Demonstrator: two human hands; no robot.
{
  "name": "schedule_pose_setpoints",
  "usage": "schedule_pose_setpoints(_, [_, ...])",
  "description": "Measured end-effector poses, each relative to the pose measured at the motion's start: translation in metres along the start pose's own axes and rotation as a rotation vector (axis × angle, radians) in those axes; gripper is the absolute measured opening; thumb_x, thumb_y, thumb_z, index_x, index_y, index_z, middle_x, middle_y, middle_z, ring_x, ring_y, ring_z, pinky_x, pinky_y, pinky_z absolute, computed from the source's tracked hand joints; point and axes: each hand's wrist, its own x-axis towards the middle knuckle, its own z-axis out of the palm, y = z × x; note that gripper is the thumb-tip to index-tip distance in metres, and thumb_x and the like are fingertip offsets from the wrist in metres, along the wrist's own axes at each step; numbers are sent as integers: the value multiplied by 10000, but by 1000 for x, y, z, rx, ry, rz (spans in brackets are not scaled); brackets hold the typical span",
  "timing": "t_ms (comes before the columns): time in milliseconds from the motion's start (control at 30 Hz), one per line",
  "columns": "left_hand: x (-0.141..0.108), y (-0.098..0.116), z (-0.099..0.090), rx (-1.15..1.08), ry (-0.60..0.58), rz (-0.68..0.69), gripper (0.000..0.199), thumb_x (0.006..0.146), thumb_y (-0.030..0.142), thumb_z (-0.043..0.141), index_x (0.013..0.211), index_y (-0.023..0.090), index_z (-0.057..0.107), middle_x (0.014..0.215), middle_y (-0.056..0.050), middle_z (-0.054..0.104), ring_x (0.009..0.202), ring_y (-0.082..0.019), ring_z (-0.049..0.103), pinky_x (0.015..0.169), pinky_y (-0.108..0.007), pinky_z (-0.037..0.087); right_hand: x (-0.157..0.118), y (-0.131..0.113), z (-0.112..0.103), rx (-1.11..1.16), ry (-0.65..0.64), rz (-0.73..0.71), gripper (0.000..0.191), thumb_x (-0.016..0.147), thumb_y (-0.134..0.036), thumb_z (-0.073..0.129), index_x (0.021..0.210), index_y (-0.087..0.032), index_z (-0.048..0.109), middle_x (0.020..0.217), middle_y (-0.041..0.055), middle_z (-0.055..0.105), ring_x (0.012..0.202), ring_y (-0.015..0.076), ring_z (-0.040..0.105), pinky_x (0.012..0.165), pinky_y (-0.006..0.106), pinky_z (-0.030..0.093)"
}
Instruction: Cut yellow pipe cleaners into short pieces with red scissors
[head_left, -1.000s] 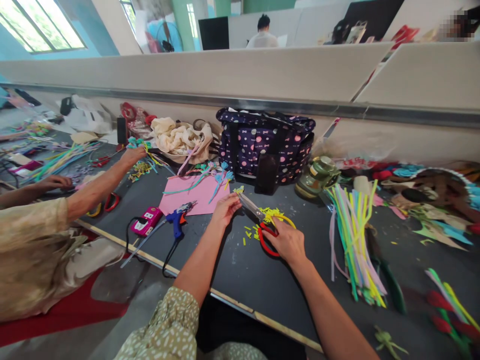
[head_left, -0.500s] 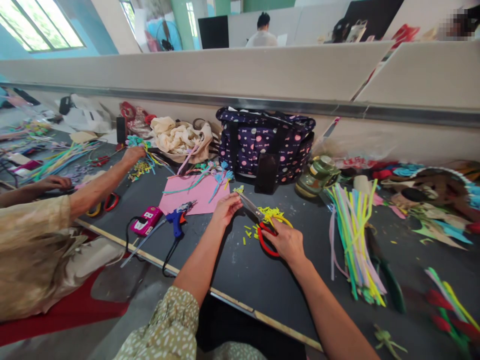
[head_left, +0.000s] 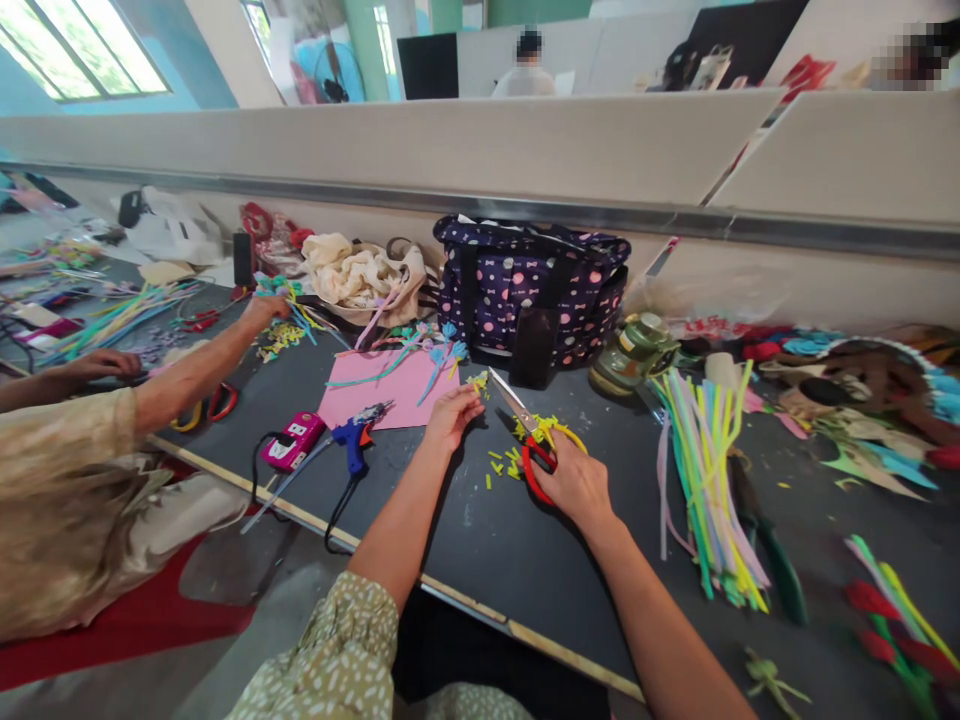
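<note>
Bag (head_left: 491,300): navy with printed dots and bows, standing at the back of the dark surface (head_left: 480,540); places below are told from it.
Left hand (head_left: 453,413): in front of the bag's left end, thumb and fingertips pinching a small yellow-green piece (head_left: 478,381).
Piece in the pinch: juts past the fingertips toward the bag; its exact form is too small to tell.
Right hand (head_left: 577,478): in front of the bag's right end and farther from it than the left hand, fingers wrapped around the handles of the scissors (head_left: 517,404).
Blade line: the long axis slants from the right hand forward and leftward, the tips just beside the piece on its right; whether metal touches it, I cannot tell.
Nearer hand: the left, in contact with the piece; the right is well apart, with the blades spanning the gap.
Yellow snippets (head_left: 513,469): in front of the bag, heaped and scattered around the blades.
Hot glue gun (head_left: 351,446): in front and left of the bag, nozzle over the near edge of the pink sheet (head_left: 405,402).
Chenille stems (head_left: 712,490): a bundle right of the bag, nearer the wearer.
</note>
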Motion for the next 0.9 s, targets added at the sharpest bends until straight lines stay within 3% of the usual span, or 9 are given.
schedule_pose_setpoints(300, [2,-1,-1,12,0,23,202,606,82,707,800,121,671,615,2,628,540,-78,566,643,-247,523,-4,8,9,-3,49,-66,453,828,-513,497,1136,-193,585,998,87,684,863,193,635,672,267,443])
schedule_pose_setpoints(900, [2,-1,-3,-40,-25,13,239,604,103,733,835,119,672,667,-20,663,569,-77,579,648,-218,523,-5,11,11,-13,43,-59,455,822,-519,504,1122,-194,611,990,75,695,839,188,644,645,268,445])
